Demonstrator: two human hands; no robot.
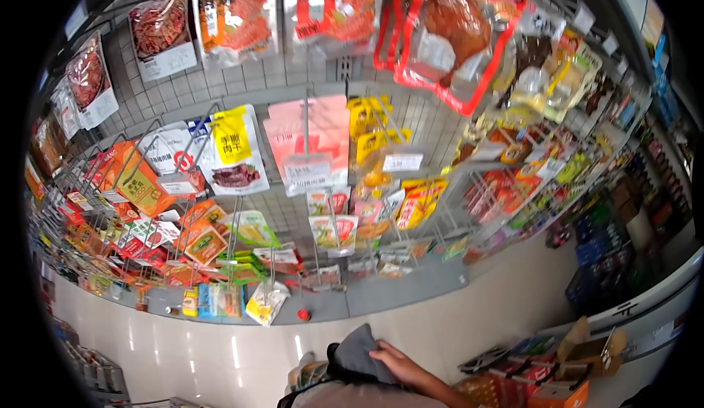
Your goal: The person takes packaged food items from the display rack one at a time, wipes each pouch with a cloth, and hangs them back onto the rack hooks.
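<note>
Low in the view, my right hand (394, 361) is closed on a grey cloth (361, 352) in front of my body. Its thumb and fingers pinch the cloth's right edge. My left hand is not visible. Ahead of me, snack packets hang on hooks, among them a white pouch with a yellow label (235, 150), pink packets (309, 133) and a large red-edged bag of meat (455, 34). None of them touches my hand.
A grey base ledge (407, 291) runs under the rack, with a small red item (304, 315) at its edge. An opened cardboard box (598, 349) and red boxes (517, 379) stand at lower right. Blue crates (598, 250) are farther right, beyond the pale floor (499, 283).
</note>
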